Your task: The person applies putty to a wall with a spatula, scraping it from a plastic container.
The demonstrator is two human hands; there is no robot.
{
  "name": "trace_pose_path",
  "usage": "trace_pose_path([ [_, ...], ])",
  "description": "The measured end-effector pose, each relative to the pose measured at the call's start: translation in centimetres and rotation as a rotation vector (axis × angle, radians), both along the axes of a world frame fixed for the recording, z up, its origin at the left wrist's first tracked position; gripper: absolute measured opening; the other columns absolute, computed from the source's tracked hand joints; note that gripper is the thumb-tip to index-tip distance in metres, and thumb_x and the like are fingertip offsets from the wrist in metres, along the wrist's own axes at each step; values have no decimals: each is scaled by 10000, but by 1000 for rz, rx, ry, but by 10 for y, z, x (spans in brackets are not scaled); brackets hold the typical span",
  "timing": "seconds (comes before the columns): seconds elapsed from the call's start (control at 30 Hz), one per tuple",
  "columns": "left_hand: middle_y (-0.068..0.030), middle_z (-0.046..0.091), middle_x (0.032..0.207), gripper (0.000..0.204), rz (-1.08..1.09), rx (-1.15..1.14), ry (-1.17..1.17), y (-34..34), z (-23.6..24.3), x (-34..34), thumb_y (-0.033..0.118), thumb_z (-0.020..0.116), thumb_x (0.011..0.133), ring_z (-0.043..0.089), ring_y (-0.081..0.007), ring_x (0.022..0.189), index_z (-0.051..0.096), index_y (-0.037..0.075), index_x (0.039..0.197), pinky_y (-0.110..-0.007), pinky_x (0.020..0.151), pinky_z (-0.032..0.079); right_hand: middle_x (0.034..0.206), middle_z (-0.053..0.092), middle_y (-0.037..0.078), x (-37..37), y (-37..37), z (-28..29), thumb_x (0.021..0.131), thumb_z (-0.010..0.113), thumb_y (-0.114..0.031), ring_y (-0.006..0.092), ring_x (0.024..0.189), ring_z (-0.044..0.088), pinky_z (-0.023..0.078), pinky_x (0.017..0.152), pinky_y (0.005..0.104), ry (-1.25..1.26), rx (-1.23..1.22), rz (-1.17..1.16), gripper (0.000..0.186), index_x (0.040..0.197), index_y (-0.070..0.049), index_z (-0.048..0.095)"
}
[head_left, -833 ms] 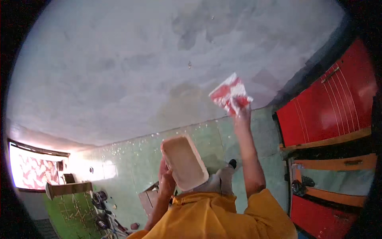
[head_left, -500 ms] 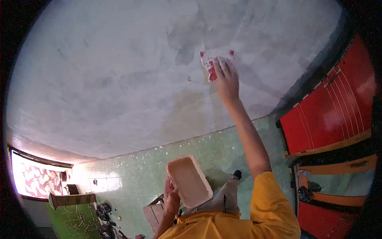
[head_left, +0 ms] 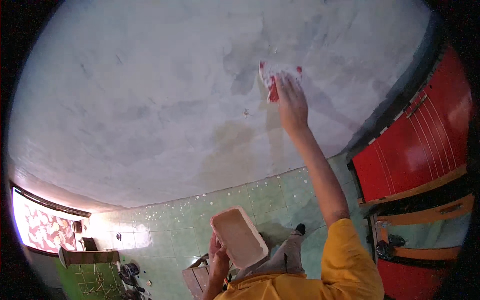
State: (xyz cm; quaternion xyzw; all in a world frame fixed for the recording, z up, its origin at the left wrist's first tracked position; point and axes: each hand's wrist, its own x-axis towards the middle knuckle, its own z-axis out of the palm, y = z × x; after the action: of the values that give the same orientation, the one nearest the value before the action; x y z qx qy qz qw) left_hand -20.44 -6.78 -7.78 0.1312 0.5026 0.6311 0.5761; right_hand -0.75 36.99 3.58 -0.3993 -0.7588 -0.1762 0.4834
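Observation:
My right arm reaches up to the grey wall (head_left: pixel 165 110), and my right hand (head_left: pixel 293 104) presses a flat red scraper (head_left: pixel 273 94) against it. White paste smears much of the scraper, leaving red at its corners and lower edge. Low in front of my body, my left hand (head_left: pixel 218 256) grips the left side of a shallow rectangular tray (head_left: pixel 254 227), pale and pinkish. The tray's inside looks smooth and beige; how much paste it holds I cannot tell. Damp-looking darker patches (head_left: pixel 227 142) mark the wall below and left of the scraper.
Green floor tiles (head_left: pixel 172 240) with white spatters run along the wall's foot. Red panels (head_left: pixel 405 155) with a dark frame stand at the right. A small wooden stool (head_left: pixel 195 280) is beside my left arm. A bright patterned curtain (head_left: pixel 50 227) hangs at far left.
The scraper has slid up the wall, closer to the small mark above it. My view has shifted slightly, and the tray appears a little lower, still in my left hand.

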Motion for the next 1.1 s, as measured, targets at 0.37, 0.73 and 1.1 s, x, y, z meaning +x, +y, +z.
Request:
trace_pose_path([
  [0.37,-151,414,1472,877,2,120,22,6,23,-7,226,666,862,444,-300,1341,156,82,1561,-478,1070,432,1251,630,199,17,-39,57,825,579,23,371,1195,578,465,995,454,34,-225,119,496,1317,-33,569],
  [0.73,-136,419,1467,808,-54,258,31,13,30,0,288,649,914,453,-290,1337,196,44,1537,-466,1069,437,1188,663,172,27,-37,-33,875,535,-27,324,1122,627,495,954,427,-191,-142,94,386,1254,-34,608],
  [1.1,-134,438,1439,838,15,209,35,12,30,-5,290,705,869,482,-275,1290,242,45,1522,-452,1044,455,1259,632,180,68,9,7,812,578,53,394,1167,584,459,985,480,19,47,-93,507,1309,-45,584],
])
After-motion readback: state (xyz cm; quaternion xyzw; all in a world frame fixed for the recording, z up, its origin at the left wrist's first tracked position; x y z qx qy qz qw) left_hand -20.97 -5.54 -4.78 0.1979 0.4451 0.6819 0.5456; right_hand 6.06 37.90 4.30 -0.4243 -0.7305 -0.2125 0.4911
